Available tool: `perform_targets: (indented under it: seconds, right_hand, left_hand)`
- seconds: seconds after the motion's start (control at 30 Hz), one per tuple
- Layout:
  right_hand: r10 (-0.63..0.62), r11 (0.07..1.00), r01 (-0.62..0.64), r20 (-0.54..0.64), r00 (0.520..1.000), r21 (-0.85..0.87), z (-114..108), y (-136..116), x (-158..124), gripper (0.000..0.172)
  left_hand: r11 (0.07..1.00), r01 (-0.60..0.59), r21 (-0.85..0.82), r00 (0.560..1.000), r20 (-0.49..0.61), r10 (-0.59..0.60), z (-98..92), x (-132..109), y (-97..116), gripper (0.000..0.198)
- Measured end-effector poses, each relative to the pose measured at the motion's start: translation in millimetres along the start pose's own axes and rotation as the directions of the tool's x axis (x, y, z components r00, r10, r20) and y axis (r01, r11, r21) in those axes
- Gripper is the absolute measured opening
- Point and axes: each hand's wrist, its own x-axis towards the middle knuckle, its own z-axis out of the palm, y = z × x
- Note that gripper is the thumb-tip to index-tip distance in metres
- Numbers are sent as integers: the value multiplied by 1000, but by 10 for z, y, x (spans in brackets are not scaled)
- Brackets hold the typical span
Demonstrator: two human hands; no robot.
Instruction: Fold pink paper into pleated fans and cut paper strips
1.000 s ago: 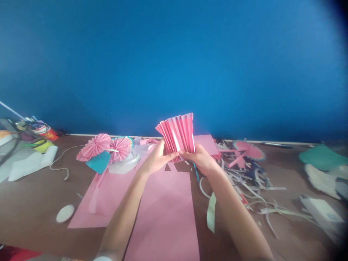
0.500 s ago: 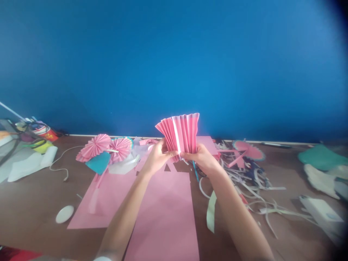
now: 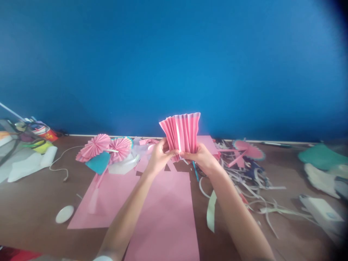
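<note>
Head view: pink accordion-pleated paper fan [image 3: 187,132] held up above the brown surface [image 3: 35,203], pleats roughly upright, top edge spread wider than the bottom, white line down one middle fold. Left hand [image 3: 159,156] grips its lower left side, right hand [image 3: 204,158] its lower right; fingers of both closed on the paper, thumbs in front, tips nearly meeting at the bottom middle. All places relative to that held fan: flat pink paper sheet [image 3: 168,210] below it, toward the person; round pink pleated paper rosette [image 3: 97,146] and teal paper piece [image 3: 99,163] to its left; white oval disc [image 3: 64,214] lower left; pale green paper strip [image 3: 211,212] lower right; pink paper fan with blue scalloped edge [image 3: 254,150] right; plain blue wall [image 3: 174,65] behind.
</note>
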Motion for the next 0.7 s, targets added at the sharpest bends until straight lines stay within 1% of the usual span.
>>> perform_targets:
  seconds: [0.1, 0.17, 0.27, 0.37, 0.53, 0.7]
  right_hand:
    - [-10, 1000, 10, -39, 999, -15, 5, 43, 27, 40]
    - [-8, 999, 5, -89, 996, -33, 1, 73, 48, 39]
    - [-20, 997, 9, -143, 990, -76, -13, 102, 71, 36]
    - [-51, 992, 32, -159, 986, -123, -21, 102, 78, 31]
    - [-71, 975, 41, -130, 989, -220, -29, 88, 75, 32]
    - [-148, 939, 117, -74, 986, -323, -55, 95, 64, 32]
  left_hand:
    - [1000, 20, 15, 1000, -22, -19, 39, -28, 14, 54]
    - [1000, 24, 17, 1000, -8, -24, 84, -50, 30, 52]
    - [999, -10, 37, 1000, 17, 9, 157, -81, 64, 45]
    - [997, -26, 77, 1000, 15, 25, 203, -103, 100, 38]
    - [989, -34, 147, 999, 3, 34, 225, -125, 110, 32]
    - [976, -71, 204, 995, -53, 84, 226, -114, 61, 23]
